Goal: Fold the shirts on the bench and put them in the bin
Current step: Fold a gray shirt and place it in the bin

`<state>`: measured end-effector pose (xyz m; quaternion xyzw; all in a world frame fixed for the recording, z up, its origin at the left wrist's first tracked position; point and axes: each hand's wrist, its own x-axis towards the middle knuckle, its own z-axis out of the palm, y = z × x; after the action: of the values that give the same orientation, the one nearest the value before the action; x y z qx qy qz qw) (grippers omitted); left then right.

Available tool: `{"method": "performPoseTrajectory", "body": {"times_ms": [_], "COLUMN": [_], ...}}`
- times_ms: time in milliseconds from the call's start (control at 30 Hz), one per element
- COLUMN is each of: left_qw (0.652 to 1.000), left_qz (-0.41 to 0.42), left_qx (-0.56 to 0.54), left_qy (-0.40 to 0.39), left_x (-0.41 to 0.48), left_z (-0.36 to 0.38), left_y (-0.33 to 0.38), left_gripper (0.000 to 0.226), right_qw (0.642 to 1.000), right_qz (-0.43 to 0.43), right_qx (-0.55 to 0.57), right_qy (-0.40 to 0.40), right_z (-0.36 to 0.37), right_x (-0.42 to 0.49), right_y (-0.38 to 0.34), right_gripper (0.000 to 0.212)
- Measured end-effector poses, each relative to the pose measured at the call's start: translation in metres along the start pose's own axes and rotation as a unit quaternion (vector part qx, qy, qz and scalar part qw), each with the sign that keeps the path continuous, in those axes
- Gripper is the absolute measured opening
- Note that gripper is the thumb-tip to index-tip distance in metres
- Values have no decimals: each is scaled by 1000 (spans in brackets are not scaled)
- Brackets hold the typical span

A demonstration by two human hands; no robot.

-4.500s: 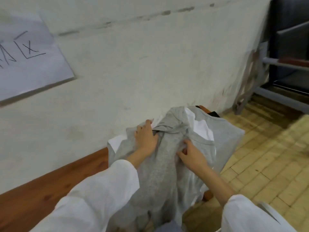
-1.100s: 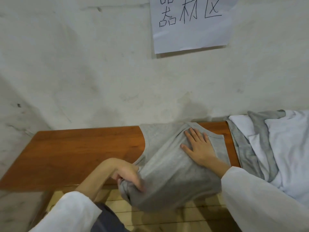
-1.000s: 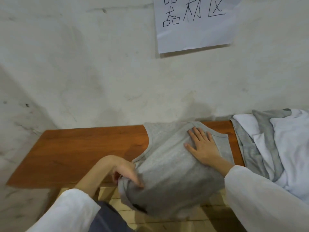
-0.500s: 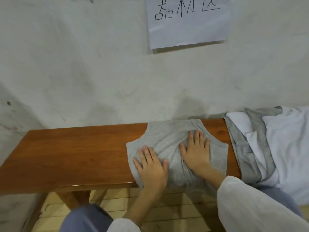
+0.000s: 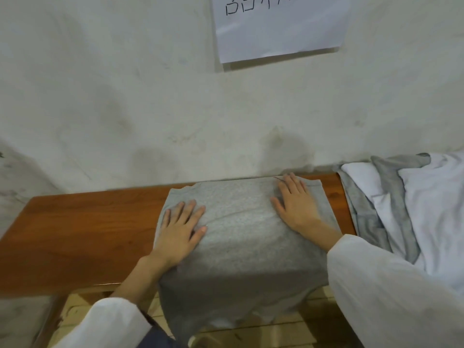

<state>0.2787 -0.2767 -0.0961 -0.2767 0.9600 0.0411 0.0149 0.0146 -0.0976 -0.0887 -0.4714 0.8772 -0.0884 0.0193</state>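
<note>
A grey shirt [image 5: 241,237] lies spread across the wooden bench [image 5: 75,237], its lower part hanging over the front edge. My left hand [image 5: 182,229] presses flat on the shirt's left side with straight fingers. My right hand [image 5: 297,204] lies flat on the shirt's right side, fingertips near the wall. A pile of grey and white shirts [image 5: 406,212] sits on the bench to the right. No bin is in view.
A pale wall [image 5: 175,109] runs right behind the bench, with a paper sign [image 5: 278,26] taped up on it. Wooden floor [image 5: 251,330] shows below the bench's front edge. The bench's left half is bare wood.
My hands have slid apart on the grey shirt, the left toward its left edge and the right toward the back right. The cloth now lies smoother and wider.
</note>
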Motion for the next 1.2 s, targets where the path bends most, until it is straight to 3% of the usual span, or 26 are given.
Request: {"method": "performPoseTrajectory", "body": {"times_ms": [100, 200, 300, 433, 500, 567, 633, 733, 833, 933, 1000, 1100, 1133, 1200], "left_qw": [998, 996, 993, 985, 981, 985, 988, 988, 992, 990, 989, 979, 969, 960], "left_qz": [-49, -84, -107, -136, -150, -145, -137, -142, -122, -131, -138, -72, -17, 113], "left_qx": [-45, -24, -39, -85, -103, -81, -59, -45, -34, -43, -46, -127, -170, -190], "left_qy": [4, 18, 9, 59, 74, 54, 39, 27, 21, -9, 1, 145, 181, 170], "left_x": [2, -7, -14, -10, -5, 0, 7, 15, 14, 14, 9, -24, -41, -78], "left_z": [-3, 8, 11, -2, 0, 7, 12, 10, 11, 6, -6, -16, -16, -1], "left_y": [22, 40, 51, 47, 32, 17, 6, -3, -5, -5, 6, 49, 65, 92], "left_gripper": [59, 76, 80, 61, 66, 73, 73, 72, 73, 70, 64, 39, 29, 20], "right_qw": [995, 988, 991, 996, 996, 994, 991, 989, 989, 986, 989, 975, 969, 960], "right_qz": [96, 148, 118, 85, 83, 91, 120, 144, 133, 128, 99, 41, 9, -56], "right_qx": [9, 31, 2, 31, 32, -17, -41, -30, -27, 20, 85, 218, 246, 270], "right_qy": [21, -31, -67, -21, -25, -63, -51, -30, -63, -104, -64, 12, 5, -50], "right_z": [1, 2, 2, -8, -8, -3, 3, 6, 3, -7, -22, -43, -46, -39], "right_x": [-23, -47, -55, -42, -37, -36, -40, -43, -40, -37, -47, -84, -100, -134], "right_y": [-10, 1, 23, 34, 36, 32, 24, 17, 22, 25, 16, -17, -30, -51], "right_gripper": [68, 74, 81, 81, 81, 82, 83, 84, 85, 78, 60, 24, 19, 18]}}
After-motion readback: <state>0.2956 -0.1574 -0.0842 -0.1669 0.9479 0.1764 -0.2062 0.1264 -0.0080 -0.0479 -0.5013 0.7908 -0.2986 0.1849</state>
